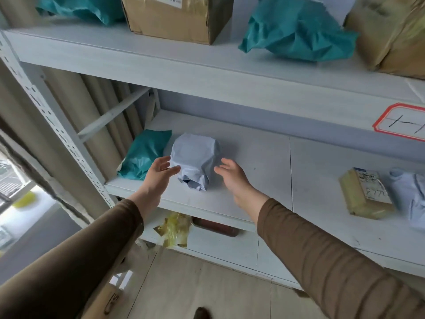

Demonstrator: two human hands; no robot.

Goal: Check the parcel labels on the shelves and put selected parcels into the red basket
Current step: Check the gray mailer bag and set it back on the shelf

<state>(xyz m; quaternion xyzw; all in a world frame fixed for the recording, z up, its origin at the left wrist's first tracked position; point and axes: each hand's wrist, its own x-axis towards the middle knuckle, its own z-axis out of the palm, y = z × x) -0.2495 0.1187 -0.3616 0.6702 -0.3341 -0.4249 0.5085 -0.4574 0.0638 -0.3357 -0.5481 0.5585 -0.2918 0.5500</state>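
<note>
Head view, looking down at the white shelving: my left hand (161,173) and right hand (232,174) are both out over the middle shelf (259,162), palms turned toward each other, fingers spread and loose, gripping nothing. Between them sits a pale grey-white parcel (195,161), a crumpled plastic mailer bag bunched into a rounded lump, resting on the shelf board near its front edge. My left fingertips (174,169) are at the parcel's left side; whether they touch it I cannot tell. My right fingertips (219,169) are just beside its right side, with a slim gap showing. No label is visible on the side of the parcel facing me. Just left of it, at the shelf's end, lies a teal bag parcel (143,155), partly behind my left hand. Well to the right on the same shelf lies a small yellowish taped box (365,194) with a printed, handwritten label on top, and beside that a second pale bag (411,199) at the frame edge. On the upper shelf: a cardboard box (174,17), a teal bag (299,33) to its right, and another brown parcel (395,31) at far right. A red-bordered tag (402,122) is stuck to the upper shelf's front edge. The red basket is not in view. Both sleeves are brown.
</note>
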